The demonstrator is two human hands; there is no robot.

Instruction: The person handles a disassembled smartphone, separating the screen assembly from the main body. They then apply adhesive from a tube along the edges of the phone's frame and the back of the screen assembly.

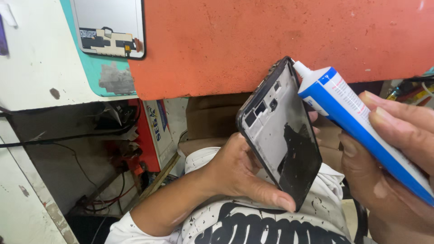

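Note:
My left hand (237,174) grips an opened phone frame (280,135), tilted upright with its bare inner side toward me; black patches cover its lower part. My right hand (389,158) holds a blue and white glue tube (361,122). The tube's white nozzle touches the frame's upper right edge. My thumb lies along the frame's bottom edge.
An orange-red workbench edge (271,40) runs across the top. A detached phone screen panel (110,27) lies on the white and teal surface at upper left. Cables and a red box (151,135) sit under the bench. My white printed shirt (253,226) fills the lower middle.

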